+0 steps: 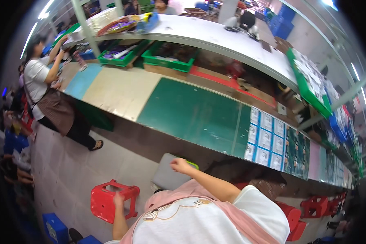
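Note:
My right hand hangs in front of my body with its fingers curled in, and nothing shows in it. Behind it in the picture is a flat grey panel-like object with a lime-green edge; whether they touch I cannot tell. Low on the left, my left hand is smeared by motion, so its fingers are not readable. It overlaps a red plastic stool in the view. Ahead runs a long workbench with a green mat. On the bench to the right lie rows of white printed sheets with blue borders.
A white shelf runs above the bench, with green crates of goods beneath. A person in an apron stands at the bench's left end. More red stools stand at right; a blue bin is at lower left.

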The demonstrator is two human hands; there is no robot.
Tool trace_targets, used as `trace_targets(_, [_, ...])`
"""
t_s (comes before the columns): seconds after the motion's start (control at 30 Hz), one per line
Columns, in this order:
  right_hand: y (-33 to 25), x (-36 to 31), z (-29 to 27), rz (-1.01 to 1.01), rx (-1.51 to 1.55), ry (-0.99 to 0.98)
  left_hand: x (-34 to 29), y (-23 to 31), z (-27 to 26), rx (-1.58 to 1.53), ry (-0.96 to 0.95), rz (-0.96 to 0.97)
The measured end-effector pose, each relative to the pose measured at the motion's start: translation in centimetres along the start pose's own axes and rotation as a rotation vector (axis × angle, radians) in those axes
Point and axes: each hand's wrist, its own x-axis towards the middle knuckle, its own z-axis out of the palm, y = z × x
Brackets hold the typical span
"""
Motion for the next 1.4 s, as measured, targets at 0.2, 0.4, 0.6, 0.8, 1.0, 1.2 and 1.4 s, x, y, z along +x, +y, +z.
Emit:
trace_targets(0.2, [7.6, -7.5, -6.9, -0.221, -0.231, -0.048, -23.4, 9.3, 6.1, -0.078, -0.367, -0.407])
trace_targets(0.4, [16.1, -20.8, -9.5, 0.306, -0.655, -0.133, -29.8, 18.5, 9.6, 0.056, -0.618, -0.374])
trace_targets(0.6, [18.5, -25.4, -11.6, 0.229, -0.681, -0.417, -22.6, 24.4, 13.0, -0.193, -0.437, -0.192])
trace_targets(0.8, [16.4, -25.3, -13.0, 0.085, -0.385, -0.093, -27.8, 41.1, 14.3, -0.744, -0.684, 0.144])
trace_targets(1.0, [-1.2, -27.7, -12.7, -0.147, 0.162, 0.053, -38.8, 50.9, 2.5, -0.996, -0.655, 0.62])
trace_targets(1.2, [-12.0, -34.7, -8.6, -0.421, 0.429, -0.12, -45.7, 46.4, -4.7, -1.022, -0.455, 0.778])
trace_targets(1.4, [-15.3, -38.4, -3.6, -0.72, 0.272, -0.254, -49.2, 42.7, -7.7, -1.156, -0.415, 0.773])
